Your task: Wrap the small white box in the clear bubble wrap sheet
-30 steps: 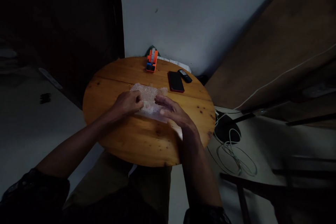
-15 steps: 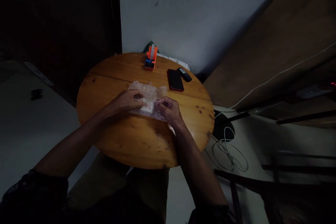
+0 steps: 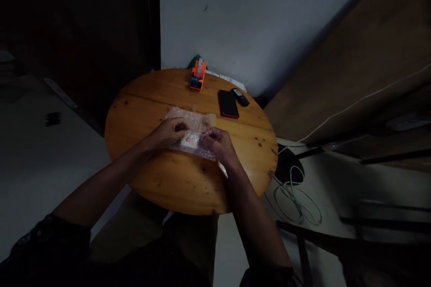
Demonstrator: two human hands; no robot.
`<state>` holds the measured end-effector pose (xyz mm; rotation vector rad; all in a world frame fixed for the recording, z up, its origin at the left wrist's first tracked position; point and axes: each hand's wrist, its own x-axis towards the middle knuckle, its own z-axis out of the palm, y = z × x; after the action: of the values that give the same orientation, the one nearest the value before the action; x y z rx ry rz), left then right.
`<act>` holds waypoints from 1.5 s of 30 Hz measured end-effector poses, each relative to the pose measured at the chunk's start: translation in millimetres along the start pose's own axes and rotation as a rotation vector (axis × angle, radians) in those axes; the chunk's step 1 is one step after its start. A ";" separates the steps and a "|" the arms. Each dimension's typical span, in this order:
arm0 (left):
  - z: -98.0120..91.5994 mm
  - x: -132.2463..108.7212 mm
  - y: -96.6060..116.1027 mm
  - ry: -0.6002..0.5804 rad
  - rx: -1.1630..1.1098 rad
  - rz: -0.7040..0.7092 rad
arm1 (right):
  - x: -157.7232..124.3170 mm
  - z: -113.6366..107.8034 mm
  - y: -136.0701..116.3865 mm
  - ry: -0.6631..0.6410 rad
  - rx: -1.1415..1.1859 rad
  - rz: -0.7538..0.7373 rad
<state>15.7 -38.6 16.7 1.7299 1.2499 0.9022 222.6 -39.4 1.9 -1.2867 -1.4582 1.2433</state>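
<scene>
Clear bubble wrap (image 3: 191, 119) lies spread on the round wooden table (image 3: 161, 175). On it is a small whitish item with reddish marks (image 3: 191, 140), between my two hands. My left hand (image 3: 171, 131) is at the left side of the wrap, thumb and fingertips pinched together on its edge near the item. My right hand (image 3: 217, 141) pinches the wrap at the right of the item, with the fingers curled.
An orange tape dispenser (image 3: 198, 74) stands at the table's back edge. A black phone-like object with a red edge (image 3: 228, 103) and a small dark handset (image 3: 240, 97) lie at the back right. Coiled cable (image 3: 296, 202) rests on the floor at right.
My left thumb and fingertips have come together on the wrap. More of the reddish marks on the item show between my hands. The whole view has shifted slightly.
</scene>
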 end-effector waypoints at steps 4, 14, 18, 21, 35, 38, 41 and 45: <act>-0.6 1.1 0.2 -0.031 0.007 0.004 | 2.3 -7.8 4.0 0.018 -0.233 -0.078; 4.0 8.2 -8.0 -0.031 0.105 0.080 | -25.6 10.4 -22.6 -0.042 -0.947 -0.779; -10.0 0.5 -3.7 0.039 0.133 0.011 | -25.2 13.7 -22.4 -0.183 -1.080 -0.732; -32.5 -15.3 -8.0 0.165 0.204 -0.093 | -24.7 14.6 -22.8 -0.196 -1.117 -0.725; -41.9 -40.0 -11.2 0.072 -0.044 -0.454 | -26.3 23.6 -22.0 -0.164 -1.224 -0.768; -32.1 -38.7 -5.3 0.124 -0.159 -0.471 | -26.3 24.9 -22.2 -0.157 -1.233 -0.773; -17.7 -33.8 3.3 0.177 -0.295 -0.426 | -25.6 25.5 -21.6 -0.158 -1.230 -0.775; 3.6 -26.1 17.1 0.171 -0.402 -0.384 | -23.9 25.0 -20.3 -0.148 -1.149 -0.716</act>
<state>18.9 -67.6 28.2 1.0729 1.3425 1.0005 198.2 -66.8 17.9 -1.0987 -2.5806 -0.0664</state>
